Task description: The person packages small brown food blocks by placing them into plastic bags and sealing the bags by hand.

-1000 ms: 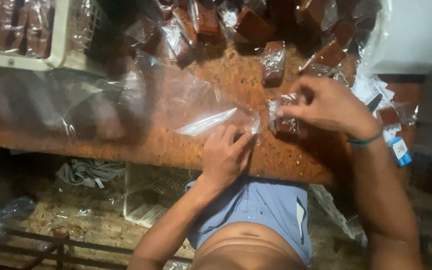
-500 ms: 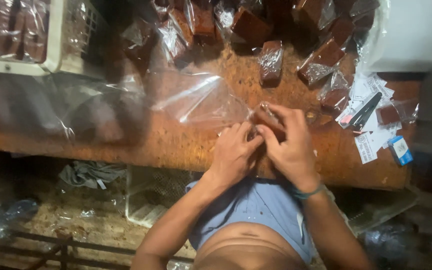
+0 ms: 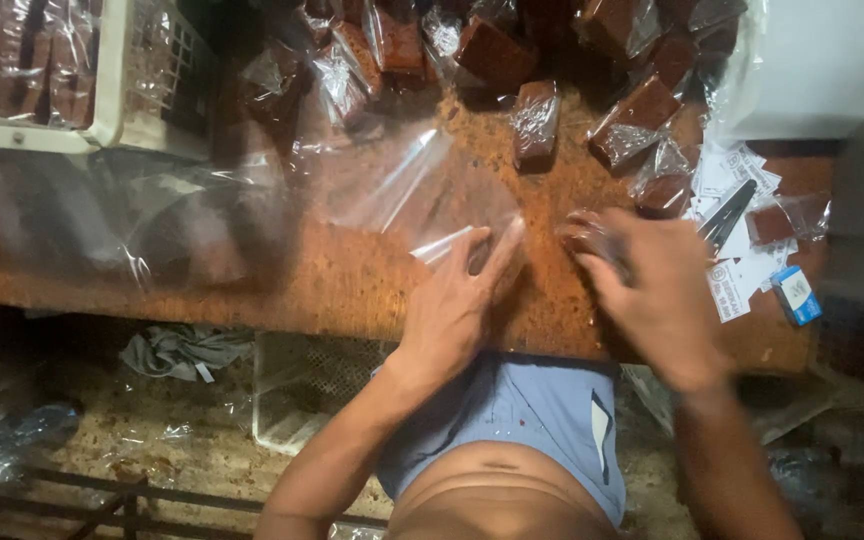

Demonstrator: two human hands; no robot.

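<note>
Your right hand (image 3: 652, 290) has slid off to 3 o'clock, fingers spread on a wrapped brown block (image 3: 592, 238). Left hand (image 3: 457, 305) lies flat, pinning the clear bag (image 3: 402, 195) on the desk (image 3: 352, 280). Hands apart. Slippery plastic could slide or crumple.

A worn, rust-brown wooden tabletop (image 3: 352, 280) spans the view, its near edge running just below the hands, and it is dimly and warmly lit. Beyond the hands, at the far left, a cream plastic crate (image 3: 142, 90) with lattice walls stands on the table, while a white container (image 3: 817, 65) sits at the far right corner. Below the table edge lies a speckled, littered floor (image 3: 192, 450), with a crumpled grey cloth (image 3: 182, 350) to the left, a pale mesh basket (image 3: 307, 395) beside it and dark metal bars (image 3: 72, 495) nearest the lower left.
</note>
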